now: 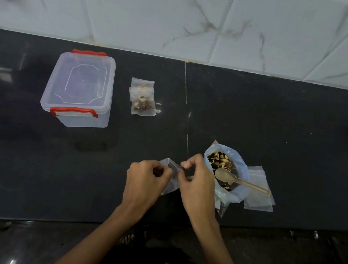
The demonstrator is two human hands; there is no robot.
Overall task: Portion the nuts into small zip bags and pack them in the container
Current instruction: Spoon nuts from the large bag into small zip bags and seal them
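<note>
- Your left hand (147, 178) and right hand (198, 181) each pinch one empty zip bag (170, 176), near centre.
- Bowl of nuts (224, 169), spoon (240, 180) inside, touching your right hand's right side; spare bags (259, 193) beyond.
- Lidded container (79, 89) far left; two filled bags (143, 99) to its right.

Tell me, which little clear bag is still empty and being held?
The small clear zip bag pinched between the left hand and right hand; the two by the container hold nuts.
</note>
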